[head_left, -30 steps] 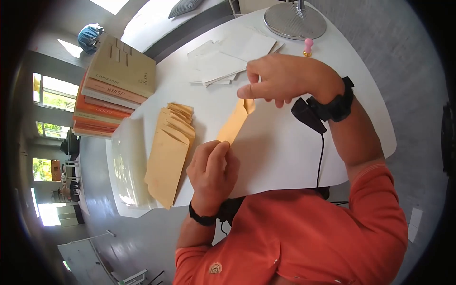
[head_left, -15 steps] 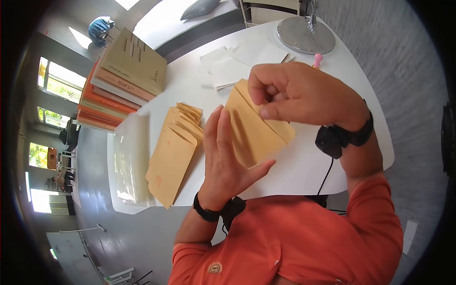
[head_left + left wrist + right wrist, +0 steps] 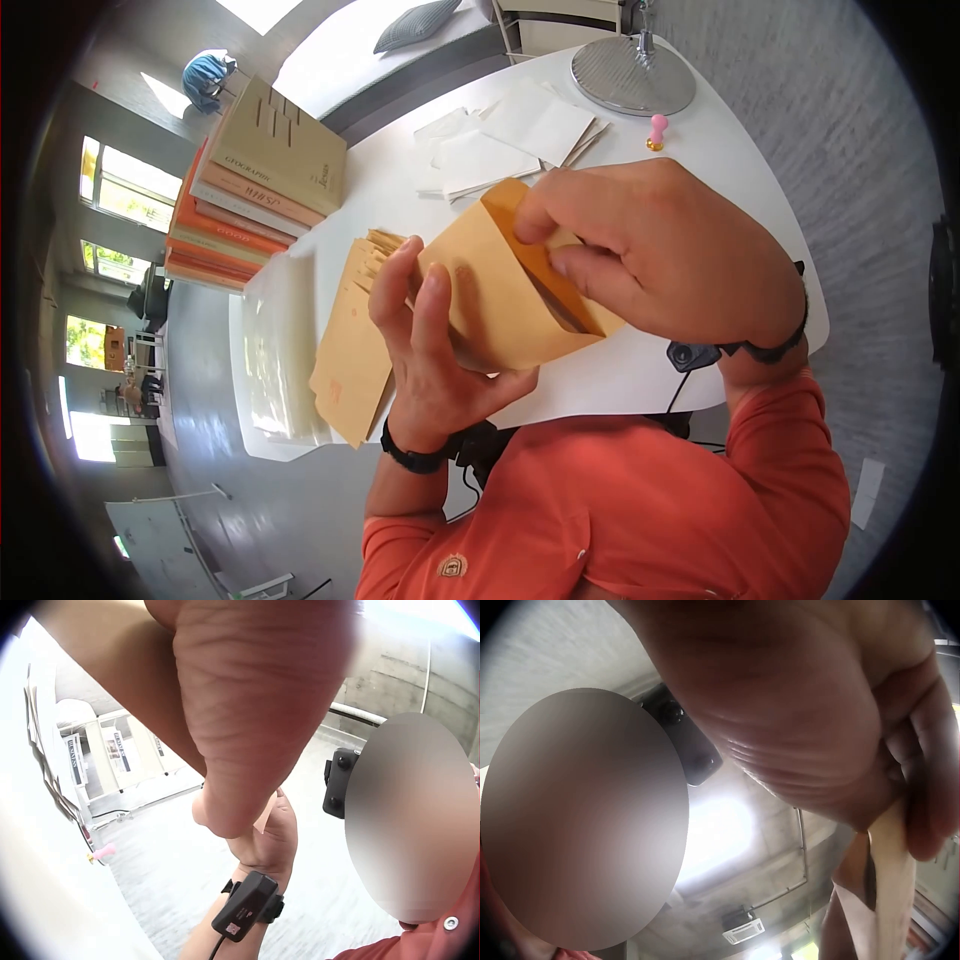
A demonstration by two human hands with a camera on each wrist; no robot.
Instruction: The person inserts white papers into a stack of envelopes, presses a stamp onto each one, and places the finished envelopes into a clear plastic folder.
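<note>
A tan paper envelope [image 3: 505, 300] is held above the table with its mouth gaping toward the right. My left hand [image 3: 425, 370] grips it from the left, two fingers lying over its near face and the thumb at the lower edge. At the mouth, my right hand [image 3: 665, 255] pinches the flap side between thumb and index finger, fingertips just within the opening. The right wrist view shows the envelope's pale edge [image 3: 892, 877] beside the right fingers. In the left wrist view, the left palm [image 3: 255, 712] fills the top. A stack of tan envelopes [image 3: 350, 360] lies left of the left hand.
White papers [image 3: 500, 160] lie behind the envelope. A pink-handled stamp [image 3: 657, 130] stands by a round metal base [image 3: 630, 75]. Books [image 3: 270, 150] are piled at the far left, near a clear plastic sheet [image 3: 280, 350]. The white table's edge [image 3: 805, 250] curves on the right.
The envelope, seen narrow at first, has turned broad side up and its mouth has spread open. My left hand has shifted left along it; my right hand has come down to the opening.
</note>
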